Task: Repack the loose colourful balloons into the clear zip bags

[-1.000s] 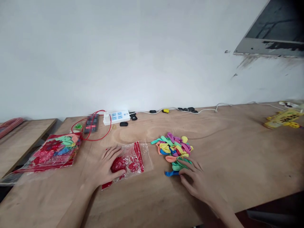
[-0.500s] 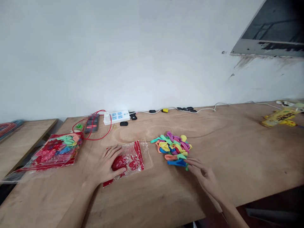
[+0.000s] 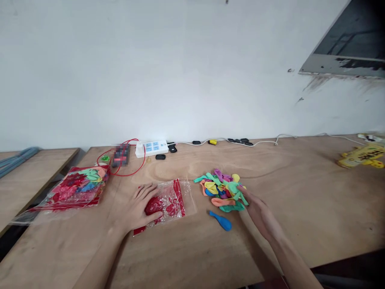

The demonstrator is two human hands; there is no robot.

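Observation:
My left hand (image 3: 144,206) lies spread and flat on a clear plastic bag (image 3: 170,202) with red print and a red edge band. To its right is a pile of deflated balloons (image 3: 222,188) in purple, yellow, orange, green and blue. My right hand (image 3: 257,210) is at the pile's right side, its fingers closed around a light green balloon (image 3: 236,188); the fingertips are partly hidden by it. A single blue balloon (image 3: 221,221) lies apart, in front of the pile.
At left lies a second bag (image 3: 82,184) holding colourful balloons. Behind are a white power strip (image 3: 152,148), a red cord (image 3: 132,174), a blurred dark box (image 3: 120,155) and several small black pieces. A yellow package (image 3: 359,156) lies far right.
My right hand has moved from the pile's front edge onto its right side and taken hold of a green balloon. The blue balloon now lies separate, nearer me. My left hand stays on the bag.

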